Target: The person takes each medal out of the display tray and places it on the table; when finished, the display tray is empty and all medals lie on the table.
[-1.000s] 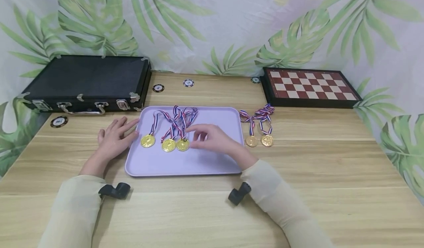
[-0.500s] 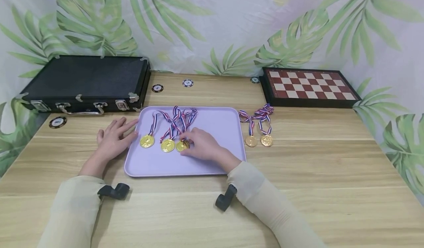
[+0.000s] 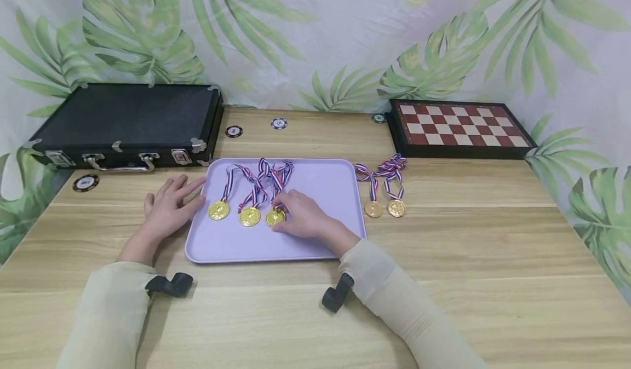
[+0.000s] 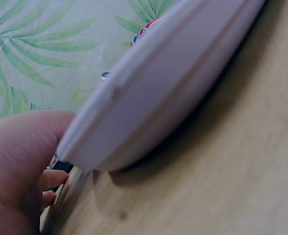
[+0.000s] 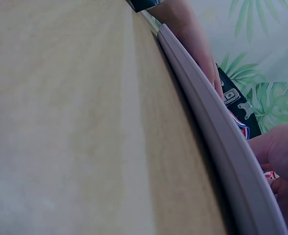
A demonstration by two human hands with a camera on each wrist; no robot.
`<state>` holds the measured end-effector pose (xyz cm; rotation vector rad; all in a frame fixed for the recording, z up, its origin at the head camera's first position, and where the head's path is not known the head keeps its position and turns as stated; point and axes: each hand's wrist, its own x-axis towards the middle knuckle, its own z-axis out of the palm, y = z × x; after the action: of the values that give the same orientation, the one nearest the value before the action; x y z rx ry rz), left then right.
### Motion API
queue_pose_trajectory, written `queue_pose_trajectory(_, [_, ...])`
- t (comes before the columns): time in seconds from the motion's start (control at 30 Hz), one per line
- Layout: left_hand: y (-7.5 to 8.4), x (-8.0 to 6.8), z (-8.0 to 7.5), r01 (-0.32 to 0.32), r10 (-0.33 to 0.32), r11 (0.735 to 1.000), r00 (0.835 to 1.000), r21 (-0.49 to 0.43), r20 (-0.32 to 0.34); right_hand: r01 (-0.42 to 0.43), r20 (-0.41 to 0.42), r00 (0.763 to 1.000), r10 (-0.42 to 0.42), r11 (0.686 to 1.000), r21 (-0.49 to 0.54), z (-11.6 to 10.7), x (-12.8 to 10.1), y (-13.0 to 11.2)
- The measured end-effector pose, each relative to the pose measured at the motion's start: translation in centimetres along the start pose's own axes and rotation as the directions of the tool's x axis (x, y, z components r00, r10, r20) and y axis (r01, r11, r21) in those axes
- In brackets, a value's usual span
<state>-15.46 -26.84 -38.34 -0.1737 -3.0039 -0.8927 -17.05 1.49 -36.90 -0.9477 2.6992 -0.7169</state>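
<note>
On the flat lilac plastic tray [image 3: 315, 237], three shiny gold disc medals lie in a row near its left half, each with a red, white and blue woven ribbon running back toward the tray's far rim. We see our right hand [image 3: 300, 215] on the rightmost gold medal of the row [image 3: 274, 217], fingertips curled onto its right edge; whether they pinch it or only press we cannot tell. The medal lies just left of that hand, which is the nearer one. Our left hand [image 3: 167, 207] rests spread on the wooden desk [image 3: 443, 281], fingers touching the tray's left rim.
</note>
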Motion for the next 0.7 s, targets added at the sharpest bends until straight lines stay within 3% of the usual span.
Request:
queue_pose_trajectory(0.23, [0.0,-0.1,0.0,-0.005,0.005,1.0,1.0,-0.001,0.0,0.067,-0.023,0.998,-0.066,0.995,0.068,-0.2,-1.2,0.4])
queue_pose_trajectory(0.4, [0.0,-0.1,0.2,-0.005,0.005,1.0,1.0,-0.007,0.0,0.08,-0.043,0.996,-0.072,0.969,0.232,-1.7,-3.0,1.0])
queue_pose_trajectory(0.57, [-0.1,0.0,0.1,0.001,-0.001,1.0,1.0,-0.01,0.009,0.121,-0.138,0.988,-0.067,0.894,0.431,-5.6,-5.3,1.3])
queue_pose_trajectory(0.7, [0.0,0.0,-0.1,0.0,0.001,1.0,1.0,-0.017,0.012,0.204,-0.229,0.969,-0.088,0.807,0.554,-9.2,-7.4,1.7])
